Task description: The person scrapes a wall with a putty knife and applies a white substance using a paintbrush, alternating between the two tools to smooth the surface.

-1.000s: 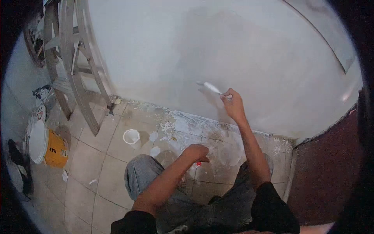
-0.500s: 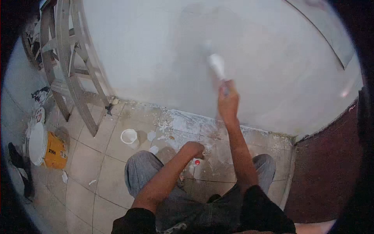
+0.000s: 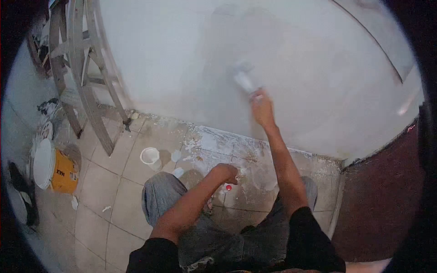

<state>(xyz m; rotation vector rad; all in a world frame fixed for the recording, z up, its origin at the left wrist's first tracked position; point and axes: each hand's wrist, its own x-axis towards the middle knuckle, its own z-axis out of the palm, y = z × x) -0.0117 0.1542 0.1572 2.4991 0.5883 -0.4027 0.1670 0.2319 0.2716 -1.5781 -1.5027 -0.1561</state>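
Observation:
My right hand (image 3: pixel 262 109) reaches out to the pale wall, fingers wrapped round a white brush-like tool (image 3: pixel 246 81). Motion blurs the tool, and its far end overlaps the wall (image 3: pixel 309 86). Between my knees, my left hand (image 3: pixel 224 173) hangs closed with its fingers curled under; what they hold, if anything, is hidden. Just below that hand shows a small round red thing (image 3: pixel 228 187). A white plastic cup (image 3: pixel 150 156) stands on the tiled floor beyond my left knee.
At the left, a stepladder (image 3: pixel 86 86) stands by the wall. Near it is a yellow bucket (image 3: pixel 64 174) with a white end. White splatter (image 3: pixel 214 141) covers tiles along the wall's foot. A dark red surface (image 3: pixel 378 195) lies to the right.
My right hand has shifted slightly left and lower on the wall, and the tool now tilts further left. My left hand stays closed in about the same place.

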